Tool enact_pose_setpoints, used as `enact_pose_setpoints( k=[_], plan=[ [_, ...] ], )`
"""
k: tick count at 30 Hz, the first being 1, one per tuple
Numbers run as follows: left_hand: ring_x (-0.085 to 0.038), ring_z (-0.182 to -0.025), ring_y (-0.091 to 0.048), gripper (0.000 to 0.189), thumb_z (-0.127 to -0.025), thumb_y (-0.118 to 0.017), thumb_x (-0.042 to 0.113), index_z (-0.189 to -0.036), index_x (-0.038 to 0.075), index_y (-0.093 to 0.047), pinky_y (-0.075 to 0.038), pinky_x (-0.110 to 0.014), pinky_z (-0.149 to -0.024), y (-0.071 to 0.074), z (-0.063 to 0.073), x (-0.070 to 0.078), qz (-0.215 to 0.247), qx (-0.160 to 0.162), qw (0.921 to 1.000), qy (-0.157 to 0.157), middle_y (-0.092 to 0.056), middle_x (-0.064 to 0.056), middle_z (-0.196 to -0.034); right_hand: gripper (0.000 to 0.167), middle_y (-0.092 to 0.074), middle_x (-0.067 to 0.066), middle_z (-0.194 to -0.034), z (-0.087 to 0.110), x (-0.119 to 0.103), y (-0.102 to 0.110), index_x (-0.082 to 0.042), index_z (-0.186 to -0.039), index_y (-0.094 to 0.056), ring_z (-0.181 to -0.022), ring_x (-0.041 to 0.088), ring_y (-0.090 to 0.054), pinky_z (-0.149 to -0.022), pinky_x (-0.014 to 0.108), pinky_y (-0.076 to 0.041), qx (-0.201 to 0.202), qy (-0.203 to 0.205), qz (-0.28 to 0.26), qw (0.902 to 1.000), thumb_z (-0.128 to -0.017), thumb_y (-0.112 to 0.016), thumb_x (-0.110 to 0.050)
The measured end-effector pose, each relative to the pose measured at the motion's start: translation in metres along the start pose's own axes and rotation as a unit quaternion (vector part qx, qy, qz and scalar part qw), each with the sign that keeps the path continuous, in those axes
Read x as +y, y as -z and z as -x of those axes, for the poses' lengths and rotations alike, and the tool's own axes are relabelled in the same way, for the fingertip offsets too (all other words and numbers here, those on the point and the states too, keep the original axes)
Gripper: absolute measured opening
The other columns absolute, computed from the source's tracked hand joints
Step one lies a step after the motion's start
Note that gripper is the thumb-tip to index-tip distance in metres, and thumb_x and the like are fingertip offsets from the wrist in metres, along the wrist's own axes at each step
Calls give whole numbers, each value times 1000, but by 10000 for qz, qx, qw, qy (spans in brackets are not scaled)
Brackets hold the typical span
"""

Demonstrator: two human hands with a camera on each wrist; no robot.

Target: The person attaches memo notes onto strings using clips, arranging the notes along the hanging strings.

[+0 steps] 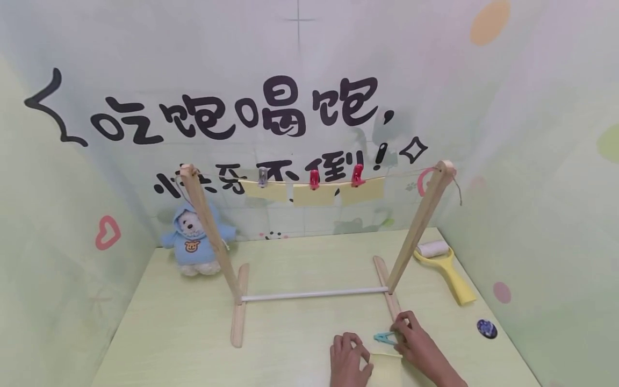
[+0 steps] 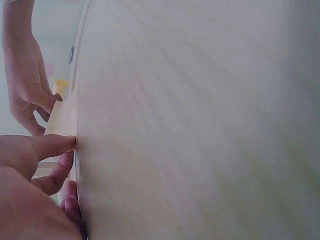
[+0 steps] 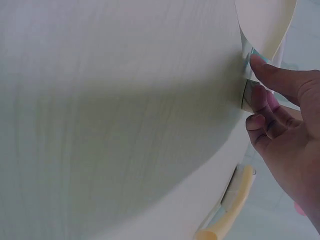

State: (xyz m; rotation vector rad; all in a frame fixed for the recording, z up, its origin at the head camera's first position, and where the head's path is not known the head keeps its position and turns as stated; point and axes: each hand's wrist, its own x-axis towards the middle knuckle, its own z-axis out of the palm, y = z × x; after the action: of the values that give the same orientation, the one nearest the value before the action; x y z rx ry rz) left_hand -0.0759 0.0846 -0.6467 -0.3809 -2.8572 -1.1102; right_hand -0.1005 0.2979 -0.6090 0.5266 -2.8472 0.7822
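A yellow piece of paper (image 1: 386, 371) lies at the front of the table, its edge lifted and curved in the right wrist view. My left hand (image 1: 347, 361) pinches its left side between thumb and forefinger. Just past the paper, my right hand (image 1: 419, 346) holds a teal clothespin (image 1: 385, 337) by thumb and fingers. Part of that clothespin (image 3: 259, 56) is hidden behind the paper and thumb in the right wrist view. Beyond the hands, several yellow papers (image 1: 313, 195) hang from a string, held by red clothespins (image 1: 314, 180) and a grey one (image 1: 263, 177).
The string runs between two wooden posts (image 1: 419, 228), joined low by a white rod (image 1: 314, 294). One wooden foot (image 1: 393, 306) reaches close to my right hand. A lint roller (image 1: 452, 274) and a dark blue round object (image 1: 487, 328) lie right. A plush bear (image 1: 195, 247) sits back left.
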Motion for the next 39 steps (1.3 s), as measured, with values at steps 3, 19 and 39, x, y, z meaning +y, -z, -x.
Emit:
enact_pose_setpoints(
  k=[3, 19, 39],
  plan=[
    [-10, -101, -38, 17, -86, -92, 20, -84, 21, -75, -38, -32, -85, 0, 1, -1, 409, -55, 9991, 85, -53, 9, -110, 38, -55, 11, -120, 3, 3, 0, -8, -107, -69, -86, 7, -60, -66, 24, -53, 145, 230, -387, 9989, -80, -91, 7],
    [2, -78, -55, 9, -95, -79, 5, -101, 11, -75, -42, -26, -73, 35, -25, 7, 3090, 826, 9470, 287, -70, 7, -85, 35, -74, 14, -109, -21, -11, 64, 8, -134, -68, -93, -3, -67, -77, 21, -58, 676, -485, -2290, 9699, -100, -73, 4],
    [-3, -85, -60, 22, -104, -79, 19, -117, 4, -84, -46, -18, -76, 202, -158, 149, 4706, 1519, 8681, -429, -77, -7, -99, 40, -57, -18, -135, -145, -162, 299, 11, -113, -76, -126, 10, -53, -88, 19, -40, 2276, 2182, -896, 9448, -100, -81, -27]
  ],
)
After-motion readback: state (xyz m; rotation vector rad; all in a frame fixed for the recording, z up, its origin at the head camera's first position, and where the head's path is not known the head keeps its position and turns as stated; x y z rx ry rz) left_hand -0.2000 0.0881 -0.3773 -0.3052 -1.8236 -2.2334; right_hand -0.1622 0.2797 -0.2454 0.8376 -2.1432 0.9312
